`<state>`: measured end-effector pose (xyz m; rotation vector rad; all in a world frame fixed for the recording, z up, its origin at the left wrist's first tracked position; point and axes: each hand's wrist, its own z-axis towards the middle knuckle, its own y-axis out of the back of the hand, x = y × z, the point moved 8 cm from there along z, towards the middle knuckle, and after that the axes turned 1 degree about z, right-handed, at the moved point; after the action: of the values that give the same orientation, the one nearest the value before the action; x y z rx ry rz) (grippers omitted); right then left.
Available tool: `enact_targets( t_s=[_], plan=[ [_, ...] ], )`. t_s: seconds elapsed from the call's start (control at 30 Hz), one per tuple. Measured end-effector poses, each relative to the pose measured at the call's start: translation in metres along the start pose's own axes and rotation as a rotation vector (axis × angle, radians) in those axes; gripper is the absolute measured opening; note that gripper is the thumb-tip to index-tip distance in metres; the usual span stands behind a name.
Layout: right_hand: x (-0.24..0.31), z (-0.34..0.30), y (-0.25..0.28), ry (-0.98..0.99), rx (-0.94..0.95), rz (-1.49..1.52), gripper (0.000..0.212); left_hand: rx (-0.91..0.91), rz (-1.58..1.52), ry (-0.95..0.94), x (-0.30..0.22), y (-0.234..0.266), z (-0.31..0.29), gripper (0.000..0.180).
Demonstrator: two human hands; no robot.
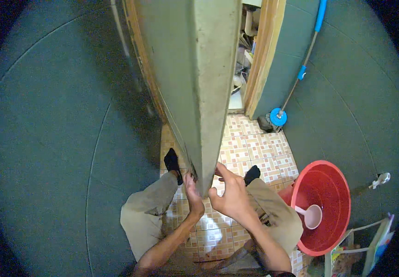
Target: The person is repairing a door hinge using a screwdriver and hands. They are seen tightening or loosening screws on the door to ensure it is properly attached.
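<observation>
Grey-green door, red basin (pink dipper).

Hidden and cut off
The door runs past the top edge and hides the left hand's fingertips; clutter beyond the doorway is blurred.

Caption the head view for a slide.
Both hands, left hand and right hand, grip the grey-green door edge above patterned floor tiles, beside a red plastic bucket.
</observation>
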<state>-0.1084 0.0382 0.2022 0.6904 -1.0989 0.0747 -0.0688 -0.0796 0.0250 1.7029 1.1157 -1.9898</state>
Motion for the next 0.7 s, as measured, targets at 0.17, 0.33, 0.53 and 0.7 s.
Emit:
enact_targets(
  t_s=[0.17, 0.33, 0.53, 0.7],
  plan=[
    [0.0, -0.001, 0.001, 0.003, 0.033, 0.015, 0.062, 0.15, 0.177, -0.375, -0.08, -0.023, -0.006, 0.073],
    [0.006, -0.003, 0.002, 0.039, 0.071, 0.019, 0.062, 0.123, 0.383, -0.54, -0.103, -0.024, -0.01, 0.078],
    [0.012, -0.001, -0.003, 0.035, 0.09, 0.041, 0.061, 0.066, 0.395, -0.344, -0.036, -0.003, -0.002, 0.069],
    [0.004, -0.001, 0.003, 0.04, 0.049, 0.018, 0.061, 0.022, 0.122, -0.13, -0.004, -0.004, 0.001, 0.065]
  ],
)
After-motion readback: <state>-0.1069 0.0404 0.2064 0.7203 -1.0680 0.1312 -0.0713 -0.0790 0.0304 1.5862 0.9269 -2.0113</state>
